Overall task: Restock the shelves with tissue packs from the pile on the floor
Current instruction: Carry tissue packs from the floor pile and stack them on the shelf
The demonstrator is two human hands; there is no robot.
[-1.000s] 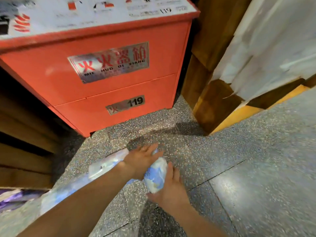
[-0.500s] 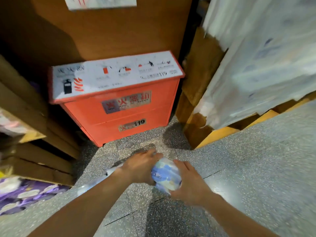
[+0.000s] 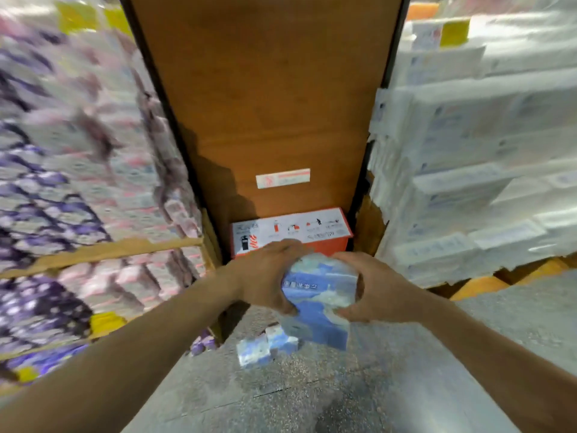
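I hold a blue-and-white tissue pack (image 3: 318, 295) in the air in front of me, lifted off the floor. My left hand (image 3: 265, 276) grips its left side and my right hand (image 3: 371, 289) grips its right side. More of the wrapped pack hangs down below my hands. Another blue tissue pack (image 3: 259, 348) lies on the grey floor just beneath. The shelves to my left (image 3: 103, 251) hold purple and pink tissue packs, blurred by motion. The shelves on my right (image 3: 468, 182) are stacked with white packs.
A red fire-extinguisher box (image 3: 290, 229) stands on the floor against a brown wooden panel (image 3: 265, 104) between the two shelf units. The speckled grey floor (image 3: 406, 385) stretches toward me. Yellow price tags (image 3: 106, 321) sit on the left shelf edges.
My view has swung upward from the floor to the shelves. Both hands have raised the blue tissue pack off the floor, and it now hangs higher in front of the red box.
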